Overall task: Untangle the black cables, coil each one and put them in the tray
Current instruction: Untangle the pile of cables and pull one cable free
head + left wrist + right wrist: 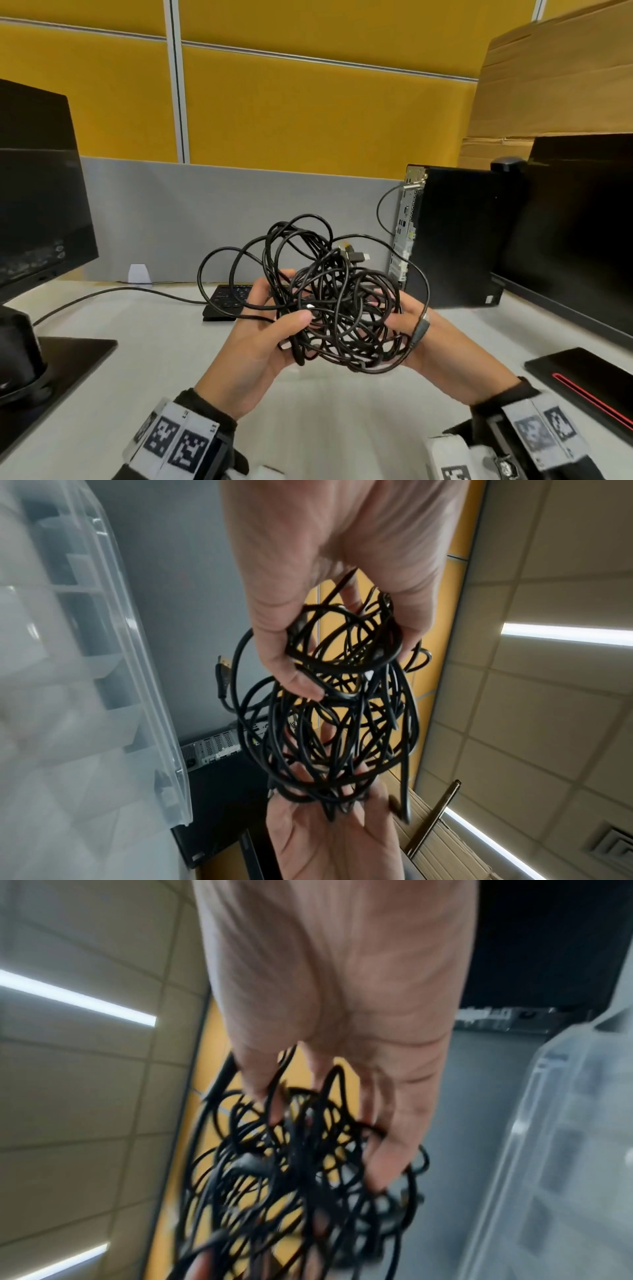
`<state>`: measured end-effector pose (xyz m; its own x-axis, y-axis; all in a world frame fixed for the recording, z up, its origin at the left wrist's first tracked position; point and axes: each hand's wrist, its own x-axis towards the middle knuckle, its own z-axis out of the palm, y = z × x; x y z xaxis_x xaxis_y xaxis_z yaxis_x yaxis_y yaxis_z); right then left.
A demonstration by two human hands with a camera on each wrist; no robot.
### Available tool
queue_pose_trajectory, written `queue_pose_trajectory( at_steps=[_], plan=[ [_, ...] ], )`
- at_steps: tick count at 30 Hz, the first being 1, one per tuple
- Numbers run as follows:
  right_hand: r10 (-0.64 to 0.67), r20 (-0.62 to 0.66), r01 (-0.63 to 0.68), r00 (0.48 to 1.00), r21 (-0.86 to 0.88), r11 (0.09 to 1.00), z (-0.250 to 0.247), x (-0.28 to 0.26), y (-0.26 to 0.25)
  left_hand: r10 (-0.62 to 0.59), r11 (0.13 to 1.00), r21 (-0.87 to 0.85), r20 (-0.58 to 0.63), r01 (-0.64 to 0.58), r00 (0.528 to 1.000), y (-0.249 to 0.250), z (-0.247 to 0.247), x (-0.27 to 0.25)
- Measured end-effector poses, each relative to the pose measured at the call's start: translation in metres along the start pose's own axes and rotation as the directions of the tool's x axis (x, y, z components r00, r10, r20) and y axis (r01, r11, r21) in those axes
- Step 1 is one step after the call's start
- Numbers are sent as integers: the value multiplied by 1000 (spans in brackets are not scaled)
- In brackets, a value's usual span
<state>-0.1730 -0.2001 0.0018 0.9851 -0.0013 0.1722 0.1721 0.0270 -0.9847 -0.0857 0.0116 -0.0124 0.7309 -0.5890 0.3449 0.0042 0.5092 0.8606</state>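
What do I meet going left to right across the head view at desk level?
Left monitor → keyboard → left hand → tangle of black cables held between both hands → right hand → computer tower → right monitor.

- White surface [308, 428]
- Grey low divider [239, 212] behind the surface, yellow partition panels [308, 113] above it
- Black PC tower [459, 236] right of divider, cardboard [555, 78] behind the tower
- Monitors: one [37, 192] far left of tower, one [582, 226] right
- Ceiling tiles [548, 723] with strip lights [565, 634]
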Motion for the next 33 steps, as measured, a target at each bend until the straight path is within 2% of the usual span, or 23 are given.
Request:
queue_pose_trajectory(
  at_steps=[2, 6, 8, 11, 13, 15, 18, 21, 26, 29, 33],
  plan=[
    [24, 5, -24, 1000, 16, 1000, -9, -5, -3, -1, 1000, 25, -22, 1, 1000, 0, 0, 0],
    [82, -60, -72, 995, 159, 985, -23, -10, -12, 4, 998, 65, -79, 1, 997, -5, 0, 3],
    [123, -95, -110, 988, 132, 985, -14, -5, -14, 5, 996, 90, -86, 3, 996, -8, 3, 4],
    [137, -34, -136, 990, 17, 991, 4, 2, -10, -2, 997, 79, -58, 7, 998, -9, 3, 3],
    [81, -48, -83, 996, -42, 996, 11, 5, -8, -14, 999, 31, -11, 14, 1000, -8, -2, 3],
    [-35, -131, 24, 991, -88, 996, 14, 3, -7, -33, 999, 1, 63, 33, 997, -8, -8, 3],
    [-227, -270, 181, 936, -185, 966, 12, 1, -5, -47, 999, 25, 107, 44, 993, -8, -10, 4],
    [-338, -337, 257, 879, -262, 930, 15, -2, -2, -43, 997, 61, 97, 37, 994, -8, -9, 4],
    [-407, -378, 310, 831, -292, 905, 23, -3, -1, -71, 997, 23, 37, 70, 997, -7, -10, 4],
    [-409, -398, 313, 821, -285, 906, 24, -2, -3, -123, 992, 12, 73, 122, 990, -2, -14, 4],
    [-405, -417, 302, 814, -292, 907, 22, -2, -7, -114, 972, -194, 109, 133, 987, 2, -22, 4]
  ],
)
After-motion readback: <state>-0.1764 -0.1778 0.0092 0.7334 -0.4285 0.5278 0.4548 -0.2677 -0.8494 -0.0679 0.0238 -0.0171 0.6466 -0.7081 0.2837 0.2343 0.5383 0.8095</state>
